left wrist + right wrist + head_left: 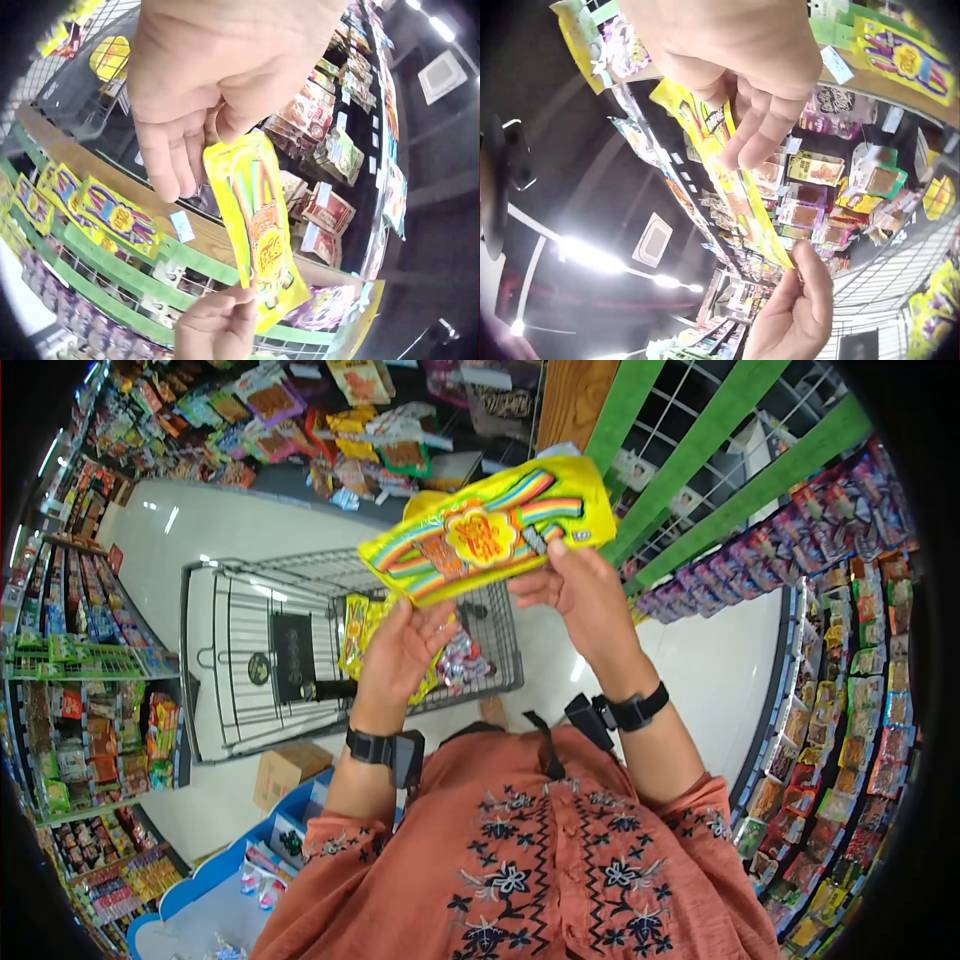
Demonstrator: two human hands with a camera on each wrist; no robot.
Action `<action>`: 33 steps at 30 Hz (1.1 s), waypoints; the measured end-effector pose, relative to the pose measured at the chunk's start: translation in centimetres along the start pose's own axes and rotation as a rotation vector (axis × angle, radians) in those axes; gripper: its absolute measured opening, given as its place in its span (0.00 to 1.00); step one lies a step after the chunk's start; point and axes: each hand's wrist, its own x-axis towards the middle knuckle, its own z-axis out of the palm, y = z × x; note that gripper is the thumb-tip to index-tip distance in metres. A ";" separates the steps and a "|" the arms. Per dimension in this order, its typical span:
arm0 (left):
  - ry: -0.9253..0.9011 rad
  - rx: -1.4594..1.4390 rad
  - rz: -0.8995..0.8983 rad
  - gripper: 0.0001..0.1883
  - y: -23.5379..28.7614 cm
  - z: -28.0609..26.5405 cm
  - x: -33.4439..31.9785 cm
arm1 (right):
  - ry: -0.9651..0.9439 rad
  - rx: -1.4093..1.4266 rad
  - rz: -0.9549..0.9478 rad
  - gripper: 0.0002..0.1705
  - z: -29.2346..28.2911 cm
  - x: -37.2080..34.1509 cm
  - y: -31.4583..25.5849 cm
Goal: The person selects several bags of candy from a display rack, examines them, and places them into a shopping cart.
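Head view. Cart (pixel 293 650), one, 8 o'clock of packet. Left hand (pixel 400 655): thumb and finger pinch packet's 8 o'clock corner; remaining fingers extended. Yellow packet (pixel 490 535), one: long axis 8 to 2 o'clock, printed face toward wearer. Right hand (pixel 588 600): pinches packet's 4 o'clock edge, thumb on face; remaining fingers extended.

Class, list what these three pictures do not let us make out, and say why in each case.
Far side of the held yellow packet: turned away in every view.
Its smallest print: too small and blurred, every view.
Some yellow packets in the cart: partly behind the left hand, head view.
Writing on the shelf label: too blurred, left wrist view.
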 end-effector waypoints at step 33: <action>-0.303 0.730 -0.359 0.16 -7.6 9.7 4.4 | 0.461 -0.354 -0.063 0.24 -7.4 -6.1 -2.6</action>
